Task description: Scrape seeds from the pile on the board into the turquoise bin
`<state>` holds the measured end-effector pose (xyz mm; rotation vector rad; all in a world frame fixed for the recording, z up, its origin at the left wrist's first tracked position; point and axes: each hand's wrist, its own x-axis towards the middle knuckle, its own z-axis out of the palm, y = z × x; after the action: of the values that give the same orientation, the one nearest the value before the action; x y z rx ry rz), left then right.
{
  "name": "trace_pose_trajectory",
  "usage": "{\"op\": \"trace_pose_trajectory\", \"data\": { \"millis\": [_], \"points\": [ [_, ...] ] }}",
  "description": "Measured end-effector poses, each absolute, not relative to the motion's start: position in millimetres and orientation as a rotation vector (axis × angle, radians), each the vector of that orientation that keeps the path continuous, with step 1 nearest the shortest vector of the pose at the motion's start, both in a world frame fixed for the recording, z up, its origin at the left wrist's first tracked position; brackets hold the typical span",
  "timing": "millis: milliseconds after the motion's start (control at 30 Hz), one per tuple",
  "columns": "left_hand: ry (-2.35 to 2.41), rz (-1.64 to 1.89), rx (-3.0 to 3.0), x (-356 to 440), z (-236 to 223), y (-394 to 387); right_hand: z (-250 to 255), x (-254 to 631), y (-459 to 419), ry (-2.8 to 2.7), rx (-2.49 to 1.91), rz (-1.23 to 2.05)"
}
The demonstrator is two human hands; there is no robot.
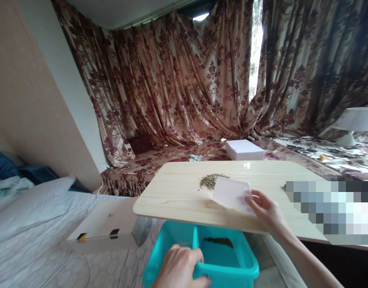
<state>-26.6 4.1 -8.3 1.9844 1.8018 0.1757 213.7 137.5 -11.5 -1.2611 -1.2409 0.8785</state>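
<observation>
My right hand (263, 206) grips one edge of a thin, whitish plastic sheet (232, 194), tilted over the wooden tabletop. Just beyond the sheet lies a loose pile of greenish-brown dried bits (210, 181), partly covered by it. Below the table's near edge is a turquoise divided bin (227, 270), with more dark green bits (219, 241) in its right compartment. My left hand (180, 266) is closed over the bin's near rim by the divider; some of its fingers are hidden.
The pale wooden table (168, 188) overhangs the bin's far side. A white box (111, 220) lies on the bed at left, and another white box (244, 150) sits behind the table. A blurred patch (336, 212) covers the table's right end. A lamp (356, 120) stands far right.
</observation>
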Motion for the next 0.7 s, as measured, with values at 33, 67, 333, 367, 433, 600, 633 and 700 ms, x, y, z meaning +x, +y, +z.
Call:
{"op": "trace_pose_trajectory", "data": {
  "millis": [33, 67, 333, 367, 433, 600, 633, 700],
  "points": [
    [1.804, 0.167, 1.982, -26, -8, 4, -12, 215, 138, -1.246, -1.279, 0.87],
    [1.802, 0.157, 1.982, -26, -7, 5, -13, 218, 140, -1.248, -1.294, 0.858],
    [1.768, 0.096, 1.986, -25, -5, 10, -15, 234, 153, -1.2, -1.25, 0.82],
    [1.768, 0.095, 1.987, -25, -6, 10, -15, 233, 154, -1.203, -1.241, 0.832],
    [1.761, 0.089, 1.989, -26, -7, 10, -15, 229, 156, -1.212, -1.217, 0.842],
    [1.756, 0.09, 1.99, -27, -8, 10, -16, 225, 156, -1.238, -1.207, 0.851],
    [1.757, 0.094, 1.987, -27, -7, 9, -15, 225, 155, -1.237, -1.204, 0.853],
    [1.763, 0.101, 1.979, -27, -6, 8, -15, 227, 155, -1.216, -1.192, 0.849]
  ]
}}
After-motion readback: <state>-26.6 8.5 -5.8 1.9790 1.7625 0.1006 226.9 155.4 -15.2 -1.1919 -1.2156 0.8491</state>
